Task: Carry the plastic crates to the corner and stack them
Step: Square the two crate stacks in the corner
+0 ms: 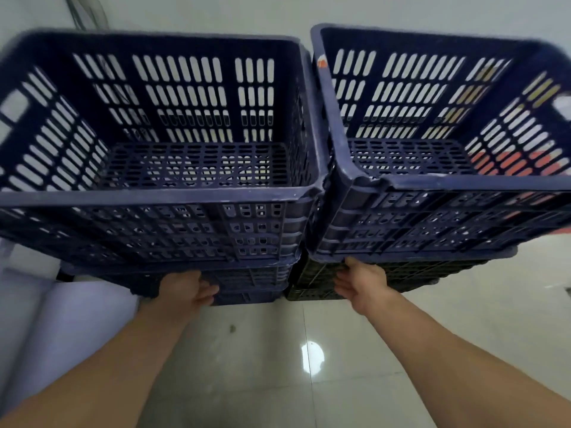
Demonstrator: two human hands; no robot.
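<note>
- Two bare forearms are reaching forward over a glossy tiled floor (247, 366), which is showing a round patch of glare (312, 356) between them.
- Something pale and white (46, 319) is lying at the left edge; it may be a sheet or a roll, but the blur is hiding which.
- The left hand (185, 288) is pressing in, back up, just under the base of the left crate (154, 223); its fingers are tucked out of sight, so I cannot tell whether the grip is clamped or loose.
- The right hand (360, 284) is turned palm inward with its thumb touching the bottom edge of the right crate (432, 217); the fingers are hidden beneath, so that grip cannot be told either.
- The left crate, dark blue and slotted, is sitting on top of more blue crates (253, 282).
- The right crate, also dark blue, is sitting on a black crate (312, 279).
- The two top crates are standing side by side, rims touching, both showing only their own slotted floors inside.
- Something orange (509, 163) is showing through the right crate's far slots.
- Both stacks are standing against a pale wall (216, 13).
</note>
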